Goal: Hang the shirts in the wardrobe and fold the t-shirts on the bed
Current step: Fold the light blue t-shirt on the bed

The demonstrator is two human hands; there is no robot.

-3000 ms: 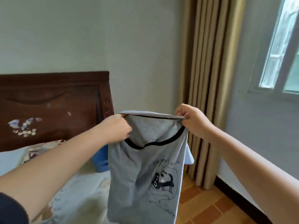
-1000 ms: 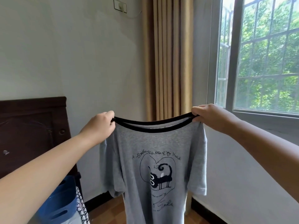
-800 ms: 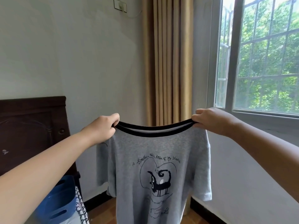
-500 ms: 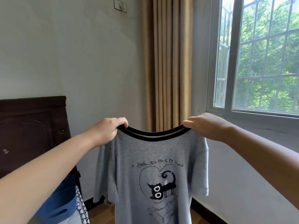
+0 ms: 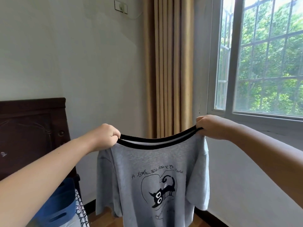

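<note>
A grey short-sleeved cotton t-shirt [image 5: 157, 163] with a black neckband and a black cat drawn inside a heart hangs in the air in front of the tan pleated curtain [image 5: 167, 63], its printed front facing the person. The left grip [image 5: 105, 136] is closed around the neckband at the end left of the curtain, fingers curled over the black trim. The right grip [image 5: 213, 126] pinches the other end just right of the curtain. The band sags in a shallow arc between them. Both sleeves hang loose, and the hem runs out of the bottom of the view.

Left of the curtain and lower down stands a dark carved wooden headboard [image 5: 32, 136]. A blue plastic basket [image 5: 60, 202] and a black-and-white patterned cloth [image 5: 80, 208] sit below it. Under the curtain is a brown tiled floor [image 5: 101, 218], and to its right a barred window [image 5: 262, 63].

The shirt looks shaken out and ready to lay on the bed for folding, though the mattress itself is not in view.

Several things could go wrong from here:
- All the weight hangs from the neckband alone, so pulling the two ends further apart could stretch the trim out of shape.
- If either pinch slackens while the shirt swings toward the bed, that side would drop and the body could twist or reach the floor.
- Lowering it fast could trap a sleeve underneath, and the fold would start creased.
</note>
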